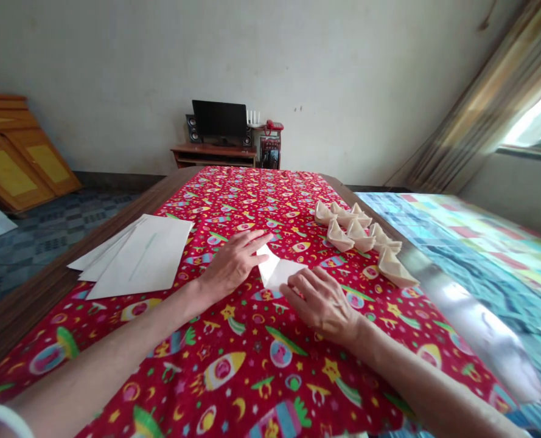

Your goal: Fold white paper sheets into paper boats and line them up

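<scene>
A small piece of white folded paper (279, 272) lies on the red patterned cloth between my hands, with a crease near its left part and its flaps spread. At its left edge is my left hand (236, 261), the thumb against the paper and the fingers stretched past its upper corner. My right hand (322, 301) has curled fingers pressed round the paper's right corner, which they partly hide. Several folded paper boats (364, 234) stand grouped to the right, beyond my right hand. To the left, a fanned stack of white paper sheets (142, 255) lies flat.
The red cloth (224, 365) covers most of a dark wooden table (28, 322). Along the table's right side is a bed-like surface with colourful covers (493, 261). A monitor (219, 121) on a small desk stands by the far wall, a wooden cabinet (21, 155) at far left.
</scene>
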Action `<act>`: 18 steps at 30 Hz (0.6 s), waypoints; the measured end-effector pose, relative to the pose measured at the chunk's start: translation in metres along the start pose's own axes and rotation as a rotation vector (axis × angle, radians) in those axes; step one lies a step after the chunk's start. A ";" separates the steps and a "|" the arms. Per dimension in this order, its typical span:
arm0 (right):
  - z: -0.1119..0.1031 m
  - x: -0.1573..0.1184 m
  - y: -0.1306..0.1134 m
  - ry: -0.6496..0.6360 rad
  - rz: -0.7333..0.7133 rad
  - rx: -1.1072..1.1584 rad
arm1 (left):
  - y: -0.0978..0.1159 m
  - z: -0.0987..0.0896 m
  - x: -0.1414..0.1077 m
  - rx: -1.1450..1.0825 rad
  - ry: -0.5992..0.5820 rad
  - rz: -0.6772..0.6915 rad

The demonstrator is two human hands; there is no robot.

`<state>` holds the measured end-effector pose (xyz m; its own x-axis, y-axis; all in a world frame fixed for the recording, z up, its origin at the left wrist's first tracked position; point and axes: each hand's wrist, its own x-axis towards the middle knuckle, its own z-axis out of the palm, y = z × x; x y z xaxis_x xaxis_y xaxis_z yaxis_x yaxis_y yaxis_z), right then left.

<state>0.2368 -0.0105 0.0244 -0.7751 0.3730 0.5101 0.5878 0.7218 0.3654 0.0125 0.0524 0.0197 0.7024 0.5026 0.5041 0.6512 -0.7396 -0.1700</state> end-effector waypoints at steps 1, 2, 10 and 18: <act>0.004 0.000 -0.003 -0.024 -0.018 0.017 | 0.002 0.004 -0.002 -0.001 -0.038 0.010; 0.008 0.000 -0.004 -0.048 -0.032 0.034 | 0.004 0.008 -0.004 -0.005 -0.075 0.014; 0.018 -0.005 -0.003 -0.133 -0.039 0.203 | 0.029 -0.004 -0.037 -0.226 -0.193 -0.023; 0.022 -0.011 0.009 -0.083 0.196 0.695 | 0.036 -0.004 -0.055 -0.324 -0.217 -0.066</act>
<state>0.2460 0.0050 0.0047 -0.7023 0.5563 0.4442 0.4555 0.8307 -0.3201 -0.0037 -0.0032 -0.0108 0.7289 0.6110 0.3089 0.5970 -0.7881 0.1502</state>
